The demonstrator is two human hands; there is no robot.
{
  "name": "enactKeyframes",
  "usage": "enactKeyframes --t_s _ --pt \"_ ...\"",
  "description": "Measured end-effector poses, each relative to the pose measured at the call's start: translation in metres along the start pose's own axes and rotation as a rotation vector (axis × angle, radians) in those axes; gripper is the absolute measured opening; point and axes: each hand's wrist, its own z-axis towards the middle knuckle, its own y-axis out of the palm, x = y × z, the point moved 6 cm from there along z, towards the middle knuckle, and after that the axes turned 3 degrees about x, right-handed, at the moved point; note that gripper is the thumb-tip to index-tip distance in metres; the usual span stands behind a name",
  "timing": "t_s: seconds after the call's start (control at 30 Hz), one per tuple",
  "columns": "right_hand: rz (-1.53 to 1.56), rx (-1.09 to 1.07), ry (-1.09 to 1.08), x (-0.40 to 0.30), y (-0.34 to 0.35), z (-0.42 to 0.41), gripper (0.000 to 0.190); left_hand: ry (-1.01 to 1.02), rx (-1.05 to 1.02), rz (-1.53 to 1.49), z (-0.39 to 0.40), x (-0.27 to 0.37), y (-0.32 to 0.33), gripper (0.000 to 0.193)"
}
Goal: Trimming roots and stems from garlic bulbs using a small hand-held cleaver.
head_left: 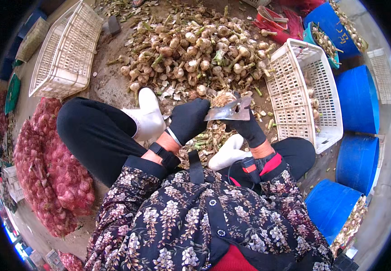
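Observation:
My left hand [189, 121], in a black glove, is curled closed beside a garlic bulb [223, 99] whose dry roots face up. The bulb is held at my left fingers; its stem is hidden. A curved metal blade [227, 113] lies across the near side of the bulb, its narrow end by my left knuckles. My right hand [249, 130], also black-gloved, grips the broad end of this blade, and its fingers are partly hidden behind the metal. Just beyond both hands rises a heap of garlic bulbs [195, 54] with stems attached.
White boots [149, 106] flank garlic trimmings [205, 139]. At the right stands a white plastic crate [288, 101] holding some bulbs, with blue tubs [358, 98] behind it. Another white crate [65, 50] and red mesh sacks of garlic [53, 169] are at the left.

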Motion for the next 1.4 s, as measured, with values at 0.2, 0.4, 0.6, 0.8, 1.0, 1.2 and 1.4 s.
enactKeyframes --t_s 0.2,0.4,0.6,0.8,1.0,1.2,1.4 --pt "-0.294 0.081 -0.283 0.002 0.013 -0.009 0.048 0.102 0.083 -0.024 -0.003 -0.005 -0.002 0.017" --pt "0.183 -0.133 0.039 -0.027 -0.001 -0.013 0.041 0.138 0.021 0.002 0.000 0.000 0.003 0.015" --pt "0.509 -0.087 -0.026 -0.077 -0.035 -0.041 0.062 -0.314 0.050 0.062 0.002 -0.116 0.023 0.018" --pt "0.592 0.084 0.222 -0.014 -0.036 -0.030 0.069 -0.766 -0.169 -1.101 0.002 0.001 0.004 0.035" --pt "0.284 -0.047 -0.011 -0.032 -0.021 -0.013 0.067 -0.640 -0.245 -1.210 0.001 0.025 0.002 0.034" --pt "1.037 0.123 0.261 0.009 -0.029 -0.024 0.054 -0.477 -0.048 -1.014 0.001 0.015 -0.003 0.042" --pt "0.967 0.106 0.456 0.032 0.013 -0.015 0.034 -0.124 -0.042 -0.473 -0.008 0.020 0.001 0.030"
